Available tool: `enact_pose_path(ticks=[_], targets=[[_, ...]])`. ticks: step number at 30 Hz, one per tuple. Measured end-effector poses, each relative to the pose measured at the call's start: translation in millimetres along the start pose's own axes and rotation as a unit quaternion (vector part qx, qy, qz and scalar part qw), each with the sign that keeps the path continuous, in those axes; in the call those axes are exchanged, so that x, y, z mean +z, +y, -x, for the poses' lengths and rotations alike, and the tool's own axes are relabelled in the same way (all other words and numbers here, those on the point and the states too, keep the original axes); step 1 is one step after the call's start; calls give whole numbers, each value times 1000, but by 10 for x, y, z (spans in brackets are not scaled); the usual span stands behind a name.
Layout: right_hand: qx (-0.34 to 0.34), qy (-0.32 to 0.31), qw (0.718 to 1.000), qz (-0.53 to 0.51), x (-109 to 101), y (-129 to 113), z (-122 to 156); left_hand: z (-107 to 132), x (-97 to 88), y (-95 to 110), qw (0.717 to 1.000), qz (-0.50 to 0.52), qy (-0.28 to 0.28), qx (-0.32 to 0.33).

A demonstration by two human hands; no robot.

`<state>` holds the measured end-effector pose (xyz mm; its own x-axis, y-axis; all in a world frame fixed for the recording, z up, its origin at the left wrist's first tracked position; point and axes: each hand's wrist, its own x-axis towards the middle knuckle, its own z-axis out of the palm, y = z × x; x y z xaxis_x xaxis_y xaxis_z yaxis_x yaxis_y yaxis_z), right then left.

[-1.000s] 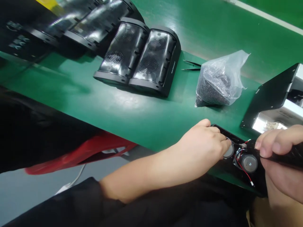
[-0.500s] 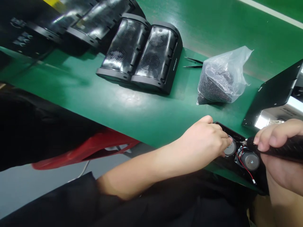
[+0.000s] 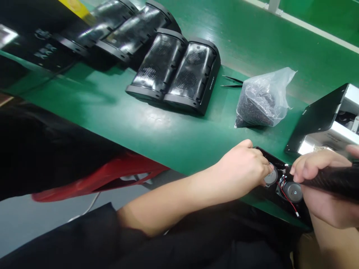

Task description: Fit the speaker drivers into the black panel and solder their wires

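Little has moved in the last second. Most of the shift is my head camera swinging, which carries the shells (image 3: 179, 71), the tweezers (image 3: 231, 81) and the bag (image 3: 259, 101) a little across the view, while they lie where they were on the table (image 3: 140, 123).

The left hand (image 3: 246, 168) stays put. Its grip is closed, fingertips pinching the rim of the left magnet (image 3: 271, 176) in the open housing (image 3: 262, 152), which sits at the near edge of the table.

The real change is in the right hand (image 3: 322, 194). Its fingers have crept forward along the black tool (image 3: 333, 179), so the grip is wrapped tight round the shaft nearer the nose. The tip, plain a second ago, is now hidden behind them. I think it still sits at the same spot between the left magnet and the right magnet (image 3: 293, 191), by the red wire (image 3: 288, 201), but I cannot be sure.

For the work, that reads as one point still being worked, with both hands holding.
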<state>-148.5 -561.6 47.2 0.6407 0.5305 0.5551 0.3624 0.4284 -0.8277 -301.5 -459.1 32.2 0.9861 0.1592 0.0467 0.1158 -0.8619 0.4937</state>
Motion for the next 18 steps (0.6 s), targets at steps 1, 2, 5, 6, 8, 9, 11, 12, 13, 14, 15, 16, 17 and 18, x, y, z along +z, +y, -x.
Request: enact_pose_path(ticks=[1,2,5,6,8,9,11,12,13,14,15,16,17,18], targets=[[-4,-18,1000,-23,-4,34,11,-9,-5,2,1000,-4,1,-1],[2,-47,998,-43,-14,65,16,-19,-12,4,1000,-7,2,-2],[25,-118,990,-70,-43,119,4,-53,-38,12,1000,-14,-9,-7],[19,-121,990,-73,-46,122,0,-63,-45,14,1000,-16,-15,-7],[6,-115,990,-77,-43,120,1,-75,-51,18,1000,-16,-23,-9],[3,-111,991,-77,-41,121,7,-77,-49,19,1000,-17,-22,-11],[2,-103,992,-74,-38,135,26,-73,-36,20,1000,-19,-15,-10],[3,-98,993,-72,-35,149,39,-68,-25,19,1000,-21,-10,-7],[5,-93,993,-69,-29,167,51,-62,-13,17,1000,-23,-5,-4],[6,-87,994,-65,-19,183,63,-55,0,14,1000,-24,0,-1],[6,-80,995,-62,-3,194,71,-46,13,11,1000,-25,4,2],[6,-73,996,-59,16,194,75,-37,27,5,1000,-26,9,3],[6,-68,996,-57,32,178,73,-27,39,-1,1000,-26,15,4],[10,-67,996,-55,37,143,62,-16,51,-9,999,-25,21,5]])
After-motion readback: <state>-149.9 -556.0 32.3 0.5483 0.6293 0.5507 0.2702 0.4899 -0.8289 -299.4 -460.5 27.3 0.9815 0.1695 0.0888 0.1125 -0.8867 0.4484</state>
